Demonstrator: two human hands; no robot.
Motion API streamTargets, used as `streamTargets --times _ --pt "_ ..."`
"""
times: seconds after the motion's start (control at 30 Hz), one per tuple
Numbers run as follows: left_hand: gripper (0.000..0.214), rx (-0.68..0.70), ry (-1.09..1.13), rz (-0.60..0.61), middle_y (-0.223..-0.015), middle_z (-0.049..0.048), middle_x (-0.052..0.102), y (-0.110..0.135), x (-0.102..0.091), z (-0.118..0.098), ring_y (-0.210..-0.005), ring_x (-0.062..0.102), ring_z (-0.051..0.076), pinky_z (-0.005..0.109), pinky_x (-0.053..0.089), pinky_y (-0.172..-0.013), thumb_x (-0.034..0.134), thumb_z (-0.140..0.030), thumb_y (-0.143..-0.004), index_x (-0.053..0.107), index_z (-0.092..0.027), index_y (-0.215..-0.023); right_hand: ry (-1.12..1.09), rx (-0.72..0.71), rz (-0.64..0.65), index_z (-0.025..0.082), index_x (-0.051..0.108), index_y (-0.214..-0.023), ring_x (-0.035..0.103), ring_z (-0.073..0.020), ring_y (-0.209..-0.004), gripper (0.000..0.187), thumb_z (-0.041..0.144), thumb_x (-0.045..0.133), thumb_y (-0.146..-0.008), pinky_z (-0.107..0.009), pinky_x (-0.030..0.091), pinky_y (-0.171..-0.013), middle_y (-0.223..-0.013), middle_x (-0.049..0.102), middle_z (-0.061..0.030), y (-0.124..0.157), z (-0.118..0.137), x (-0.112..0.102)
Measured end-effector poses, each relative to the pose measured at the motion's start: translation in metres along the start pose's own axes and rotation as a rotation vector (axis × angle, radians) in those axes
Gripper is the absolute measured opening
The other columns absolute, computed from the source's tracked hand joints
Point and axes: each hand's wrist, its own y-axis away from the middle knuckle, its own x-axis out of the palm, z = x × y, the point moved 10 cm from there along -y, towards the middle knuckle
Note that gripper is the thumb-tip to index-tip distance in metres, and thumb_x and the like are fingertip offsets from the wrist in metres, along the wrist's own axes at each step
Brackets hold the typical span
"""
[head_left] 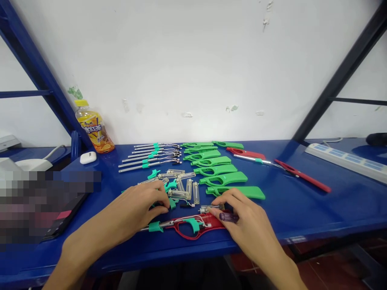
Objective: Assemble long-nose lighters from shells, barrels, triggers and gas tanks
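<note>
**Counter lot: lighter parts, two hands at the red shell**

- Landmark: red shell [193, 229], an open lighter half lying flat at the near edge of the counter [302, 209]. Its long axis runs left to right, with the metal tube [145, 229] pointing left. A green trigger [192, 224] and thin wires are seated in it.
- Right hand [244, 221]: over the right end of the red shell and the nearer of the two hands to it. The fingers [215, 209] are arched, their tips on a small clear part [206, 208] just behind the shell. A purple handle [229, 217] lies under the hand. Whether either is gripped cannot be told.
- Left hand [139, 207]: just behind and left of the red shell, near its tube end. The fingers are curled down onto loose small pieces. Whether they pinch anything cannot be told.
- Clear tanks [187, 187]: a cluster behind the red shell, between the two hands and beyond them.
- Green shells [223, 177]: a stacked row behind and right of the red shell.
- Tube assemblies [151, 159]: a row further behind, to the left.
- Spare red shells [246, 153]: far behind, to the right.
- Drink bottle [95, 131] and white case [88, 157]: far behind, to the left.
- Phone [65, 219]: well left of the red shell.
- Power strip [344, 159]: far right of the red shell.
</note>
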Motion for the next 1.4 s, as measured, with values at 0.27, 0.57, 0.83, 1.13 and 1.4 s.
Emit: streamTargets --times 0.27,0.57,0.83,1.13,1.4 --pt "0.02 -0.026 -0.1 0.019 -0.103 -0.0015 0.067 -0.002 0.004 -0.009 -0.088 0.064 0.019 0.032 0.038 -0.072 0.053 -0.026 -0.108 0.068 -0.028 -0.096 -0.032 -0.01 0.011 0.032 0.07 -0.102 0.078 -0.0218 -0.085 0.005 0.026 0.071 -0.102 -0.031 0.053 -0.069 -0.1 0.077 0.0036 -0.002 0.003 0.0" --pt "0.018 0.001 -0.036 -0.077 -0.087 -0.0054 0.072 -0.005 -0.011 -0.029 -0.074 0.064 0.017 0.028 0.04 -0.066 0.052 -0.022 -0.106 0.068 -0.028 -0.098 -0.039 0.008 0.048 0.035 0.078 -0.109 0.078 -0.0206 -0.085 0.014 0.025 0.071 -0.103 -0.032 0.055 -0.072 -0.108 0.074 0.0012 0.0 -0.003 0.005" --pt "0.02 0.172 -0.106 -0.253 -0.101 -0.003 0.083 -0.005 -0.022 -0.043 -0.088 0.077 0.019 0.028 0.052 -0.077 0.058 -0.023 -0.109 0.077 -0.027 -0.11 -0.109 0.001 -0.017 0.029 0.074 -0.1 0.079 -0.0206 -0.088 0.008 0.021 0.07 -0.102 -0.029 0.056 -0.074 -0.103 0.078 0.0017 -0.001 0.002 -0.004" --pt "0.025 0.313 -0.013 -0.471 -0.108 -0.0001 0.079 0.007 -0.039 -0.082 -0.09 0.075 0.015 0.023 0.054 -0.076 0.054 -0.018 -0.112 0.076 -0.027 -0.123 -0.172 -0.182 -0.346 0.028 0.072 -0.108 0.078 -0.0144 -0.072 0.006 0.023 0.069 -0.106 -0.02 0.06 -0.072 -0.091 0.082 0.0042 0.008 0.025 -0.041" --pt "0.029 0.324 0.141 -0.514 -0.109 -0.003 0.085 0.003 -0.024 -0.095 -0.098 0.081 0.015 0.021 0.06 -0.085 0.059 -0.009 -0.107 0.078 -0.027 -0.118 -0.179 -0.286 -0.319 0.029 0.072 -0.132 0.079 -0.0179 -0.093 0.032 0.014 0.07 -0.104 -0.024 0.063 -0.083 -0.109 0.078 -0.0027 0.014 0.028 -0.038"
